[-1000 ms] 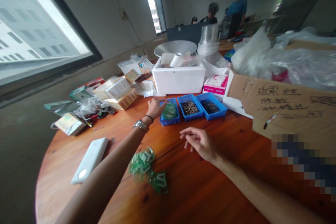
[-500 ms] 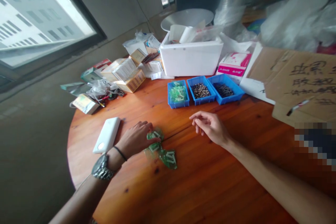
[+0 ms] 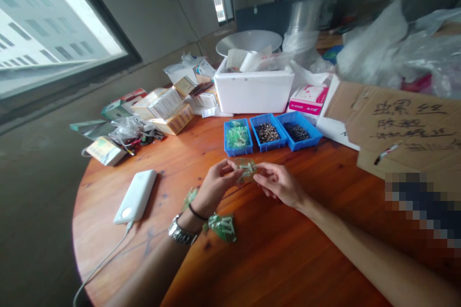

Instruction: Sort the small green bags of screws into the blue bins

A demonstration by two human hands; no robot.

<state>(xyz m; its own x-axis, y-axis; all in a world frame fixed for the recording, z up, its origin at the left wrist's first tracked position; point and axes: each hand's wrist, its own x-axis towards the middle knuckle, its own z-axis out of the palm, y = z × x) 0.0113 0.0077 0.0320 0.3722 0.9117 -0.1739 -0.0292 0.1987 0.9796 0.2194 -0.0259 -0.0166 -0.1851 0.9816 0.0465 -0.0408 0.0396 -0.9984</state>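
Note:
A small green plastic bag with pale pieces inside (image 3: 247, 168) is stretched between my two hands above the wooden table (image 3: 273, 249). My left hand (image 3: 220, 180) pinches its left side, and my right hand (image 3: 279, 183) pinches its right side. Another green bag (image 3: 222, 226) lies near my left wrist, and part of a further one (image 3: 189, 197) shows left of that hand. Just beyond the hands stand three blue trays: one with green bags (image 3: 237, 137), one with brownish metal pieces (image 3: 267, 133), one with dark pieces (image 3: 297, 131).
On the left lies a white power bank (image 3: 136, 195) with a cable. Small boxes (image 3: 163, 108) and wires are behind it. A white foam box (image 3: 255, 92) stands at the back, and a cardboard sheet with writing (image 3: 403, 120) is at the right.
My left hand has lifted a green bag off the table and moved right. My right hand has closed on the bag's other side. The view has shifted slightly.

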